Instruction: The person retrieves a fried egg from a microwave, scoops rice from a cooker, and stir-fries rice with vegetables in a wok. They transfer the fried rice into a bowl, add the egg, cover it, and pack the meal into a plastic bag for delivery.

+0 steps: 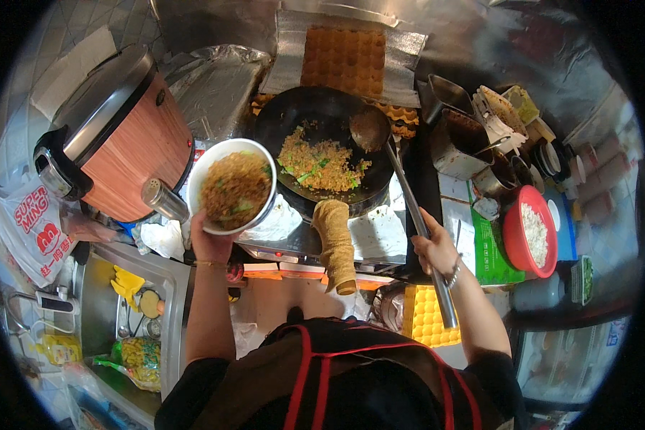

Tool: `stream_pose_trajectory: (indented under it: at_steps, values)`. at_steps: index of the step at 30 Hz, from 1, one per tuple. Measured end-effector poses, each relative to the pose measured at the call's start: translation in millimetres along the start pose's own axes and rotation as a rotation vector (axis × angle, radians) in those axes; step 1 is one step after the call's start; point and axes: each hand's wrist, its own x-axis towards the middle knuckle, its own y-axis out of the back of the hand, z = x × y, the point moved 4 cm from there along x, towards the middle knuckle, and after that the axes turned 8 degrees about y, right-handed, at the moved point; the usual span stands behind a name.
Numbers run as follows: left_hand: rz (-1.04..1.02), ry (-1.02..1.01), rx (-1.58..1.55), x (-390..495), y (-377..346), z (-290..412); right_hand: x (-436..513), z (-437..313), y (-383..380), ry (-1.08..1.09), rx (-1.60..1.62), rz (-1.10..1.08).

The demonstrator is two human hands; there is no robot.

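Note:
My left hand point(210, 242) grips a white bowl point(194, 188) by its near side, left of the wok. Fried rice with bits of green fills the bowl point(235, 191). In my right hand point(435, 244) is the long metal handle of a wok ladle point(406, 180). The ladle's round head point(370, 130) rests inside the right part of the black wok point(285, 110). More fried rice point(322, 164) with chopped greens lies spread over the wok's bottom. A cloth-wrapped wok handle point(334, 242) points toward me, with neither hand on it.
A large wood-patterned rice cooker point(140, 140) and a metal shaker point(164, 199) stand left. Below them is a steel sink point(174, 301) holding a yellow glove point(124, 285). At right are seasoning containers point(462, 142) and a red bowl point(511, 236) of white rice. Egg trays point(344, 59) stand behind the wok.

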Motion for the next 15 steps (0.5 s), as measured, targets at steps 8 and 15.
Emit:
stream_pose_trajectory:
  at_steps: [8, 15]
  values:
    - [0.122, -0.043, -0.032, -49, 48, 11, 65, 30, -15, -0.066, -0.051, -0.043]
    - [0.184, -0.065, -0.037, -58, 60, 6, 62, 37, -30, -0.161, 0.002, -0.163]
